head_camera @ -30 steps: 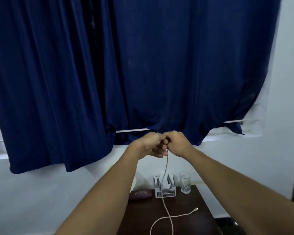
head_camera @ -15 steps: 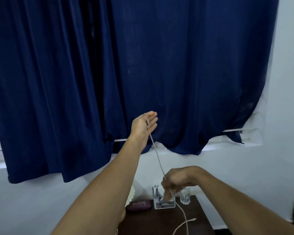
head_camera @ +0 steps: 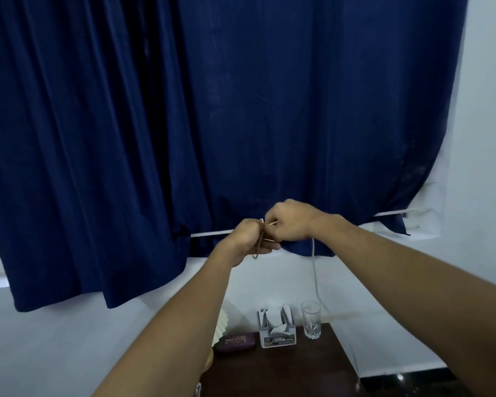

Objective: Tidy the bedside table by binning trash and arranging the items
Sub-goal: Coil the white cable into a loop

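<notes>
I'm winding the thin white charger cable (head_camera: 315, 270), high above the dark wood tabletop (head_camera: 284, 371). My left hand (head_camera: 249, 239) & right hand (head_camera: 289, 223) both pinch loops. Rest of cable hangs by the clear glass (head_camera: 311, 322), so winding isn't done.

wall: white (head_camera: 487, 138) | curtain: dark blue, drawn (head_camera: 212, 110) | floor: dark, glossy (head_camera: 407, 382)

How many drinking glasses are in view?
1: the glass stands at the table's back edge, right of the tissue box. The arms may hide others.
</notes>
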`<action>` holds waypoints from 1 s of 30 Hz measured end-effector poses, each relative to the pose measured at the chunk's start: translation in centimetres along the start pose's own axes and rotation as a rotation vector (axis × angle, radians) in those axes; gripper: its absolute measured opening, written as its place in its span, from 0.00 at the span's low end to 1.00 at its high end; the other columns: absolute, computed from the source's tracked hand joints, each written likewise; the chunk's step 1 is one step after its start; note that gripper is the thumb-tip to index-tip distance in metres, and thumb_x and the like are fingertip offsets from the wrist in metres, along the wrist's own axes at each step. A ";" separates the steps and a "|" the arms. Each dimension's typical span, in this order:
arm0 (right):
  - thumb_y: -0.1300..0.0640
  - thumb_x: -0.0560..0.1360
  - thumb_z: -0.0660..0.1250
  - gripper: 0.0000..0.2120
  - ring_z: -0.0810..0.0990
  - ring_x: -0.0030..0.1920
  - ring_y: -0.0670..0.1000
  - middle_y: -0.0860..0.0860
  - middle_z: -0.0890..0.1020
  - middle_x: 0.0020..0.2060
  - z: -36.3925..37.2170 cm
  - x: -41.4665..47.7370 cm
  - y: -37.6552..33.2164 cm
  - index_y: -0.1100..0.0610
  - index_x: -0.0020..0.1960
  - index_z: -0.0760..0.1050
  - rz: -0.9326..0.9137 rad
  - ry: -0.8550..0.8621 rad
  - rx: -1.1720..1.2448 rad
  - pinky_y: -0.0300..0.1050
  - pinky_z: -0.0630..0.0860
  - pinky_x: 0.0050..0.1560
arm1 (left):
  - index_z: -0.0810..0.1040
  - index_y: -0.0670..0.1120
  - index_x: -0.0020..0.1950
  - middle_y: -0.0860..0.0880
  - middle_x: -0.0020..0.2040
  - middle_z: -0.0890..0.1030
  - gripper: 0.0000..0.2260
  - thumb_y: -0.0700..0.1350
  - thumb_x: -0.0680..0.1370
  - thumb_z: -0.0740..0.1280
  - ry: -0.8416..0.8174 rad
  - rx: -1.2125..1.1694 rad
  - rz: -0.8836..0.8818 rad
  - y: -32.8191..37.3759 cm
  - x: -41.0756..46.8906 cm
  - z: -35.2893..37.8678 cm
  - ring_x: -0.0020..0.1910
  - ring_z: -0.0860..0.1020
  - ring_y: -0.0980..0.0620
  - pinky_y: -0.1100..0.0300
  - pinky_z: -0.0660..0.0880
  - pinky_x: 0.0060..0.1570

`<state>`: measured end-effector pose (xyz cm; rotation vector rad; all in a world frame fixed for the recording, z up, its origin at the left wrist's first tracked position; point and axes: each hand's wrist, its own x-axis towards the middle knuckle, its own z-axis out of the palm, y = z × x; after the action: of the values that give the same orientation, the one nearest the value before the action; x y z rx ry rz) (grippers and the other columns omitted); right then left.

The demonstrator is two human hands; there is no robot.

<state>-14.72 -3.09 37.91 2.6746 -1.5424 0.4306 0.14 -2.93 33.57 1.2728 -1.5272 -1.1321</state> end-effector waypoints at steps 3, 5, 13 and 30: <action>0.46 0.76 0.69 0.08 0.80 0.43 0.46 0.43 0.82 0.38 -0.6 0.7 0.5 0.46 0.40 0.79 -0.027 0.104 0.019 0.51 0.81 0.45 | 0.81 0.39 0.48 0.46 0.36 0.80 0.15 0.40 0.79 0.54 0.017 -0.063 -0.018 -0.2 0.3 -0.4 0.32 0.79 0.49 0.53 0.81 0.40; 0.42 0.74 0.72 0.09 0.79 0.41 0.44 0.43 0.81 0.37 -1.0 0.7 1.0 0.47 0.43 0.79 -0.024 0.164 0.099 0.45 0.78 0.42 | 0.79 0.41 0.44 0.48 0.30 0.72 0.14 0.41 0.77 0.54 0.013 -0.122 -0.041 -0.5 0.3 -0.8 0.27 0.70 0.50 0.55 0.75 0.32; 0.41 0.79 0.66 0.17 0.77 0.33 0.49 0.51 0.80 0.31 0.5 1.0 2.3 0.54 0.44 0.81 -0.032 0.216 0.310 0.52 0.79 0.41 | 0.67 0.49 0.34 0.53 0.27 0.60 0.16 0.45 0.81 0.52 -0.051 -0.247 -0.071 1.9 -1.1 -1.3 0.24 0.54 0.56 0.62 0.54 0.23; 0.50 0.79 0.66 0.12 0.77 0.58 0.48 0.49 0.78 0.58 9.6 -0.2 4.8 0.52 0.60 0.79 0.329 -0.685 0.172 0.49 0.75 0.63 | 0.76 0.42 0.53 0.45 0.45 0.87 0.15 0.48 0.87 0.53 0.103 -0.788 0.162 6.3 -0.2 -2.6 0.41 0.87 0.48 0.54 0.84 0.42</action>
<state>-16.72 -6.89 28.13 2.8636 -2.2102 -0.4330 1.18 -2.51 40.35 0.6414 -0.9238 -1.3424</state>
